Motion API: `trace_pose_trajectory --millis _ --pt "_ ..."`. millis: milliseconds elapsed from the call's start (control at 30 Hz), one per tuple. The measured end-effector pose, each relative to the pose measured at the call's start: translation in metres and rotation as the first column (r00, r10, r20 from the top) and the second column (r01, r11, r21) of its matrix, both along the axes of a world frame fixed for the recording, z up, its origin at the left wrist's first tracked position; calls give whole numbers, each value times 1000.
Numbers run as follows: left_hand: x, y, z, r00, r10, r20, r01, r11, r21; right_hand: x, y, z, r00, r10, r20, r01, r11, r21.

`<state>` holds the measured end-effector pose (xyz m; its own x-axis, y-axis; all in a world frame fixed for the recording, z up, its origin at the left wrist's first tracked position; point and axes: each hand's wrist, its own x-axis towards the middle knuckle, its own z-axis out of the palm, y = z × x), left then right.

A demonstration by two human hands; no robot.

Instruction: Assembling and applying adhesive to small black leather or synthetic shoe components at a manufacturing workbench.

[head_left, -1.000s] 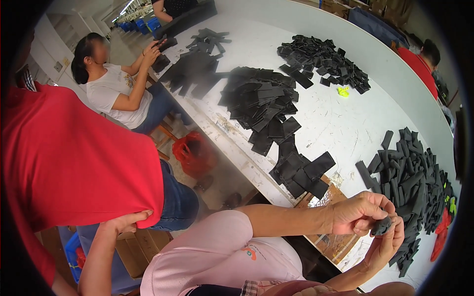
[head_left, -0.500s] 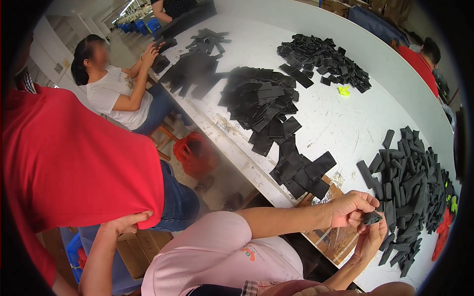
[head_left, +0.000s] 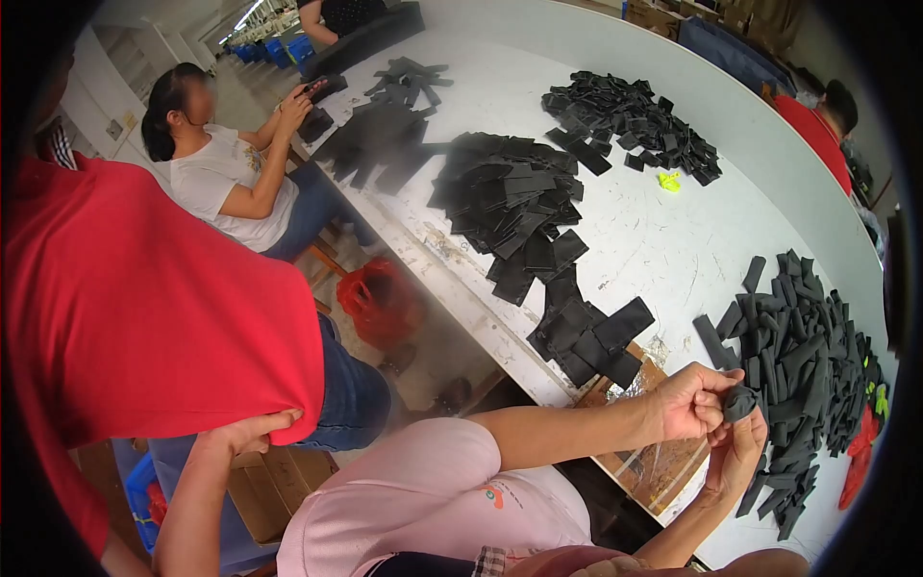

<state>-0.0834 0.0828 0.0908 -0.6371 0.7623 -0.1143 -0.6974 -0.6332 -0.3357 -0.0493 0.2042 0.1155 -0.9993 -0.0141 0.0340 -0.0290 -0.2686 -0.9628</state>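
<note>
The dark-grey, bunched fabric piece (head_left: pixel 739 405) looks light and soft — best pinched at its edges — with left hand (head_left: pixel 688 400) and right hand (head_left: pixel 738 454) both gripping it.

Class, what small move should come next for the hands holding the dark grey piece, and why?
Perhaps straighten the dark grey piece: it looks bunched between the left hand and right hand, while most strips piled beside them look elongated.

We note a yellow scrap (head_left: pixel 669 181) on the table (head_left: pixel 663 240), a red bag (head_left: pixel 373 303) near a stool (head_left: pixel 328 258), a carton (head_left: pixel 258 508) near a blue bin (head_left: pixel 141 484), and crates (head_left: pixel 277 52) in the background.
</note>
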Motion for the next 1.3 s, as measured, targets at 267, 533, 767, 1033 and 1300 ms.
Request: trace_pose_trajectory --millis 267,533,767,1033,1300 --pt "13 -6 -24 992 -30 -125 5 981 -195 10 1 -22 994 47 100 -26 980 -199" --pt "12 -7 -17 993 -26 -115 6 986 -167 6 5 -21 994 59 94 -46 990 -130" --pt "16 -8 -17 988 -66 -136 39 981 -192 9 9 -29 995 46 87 -34 991 -133" --pt "19 -11 -21 962 -100 -252 34 967 -251 13 -1 -21 995 50 83 -35 985 -167" --pt "22 -9 -26 954 -96 -283 23 968 -250 14 -3 -18 996 35 78 -25 991 -129"
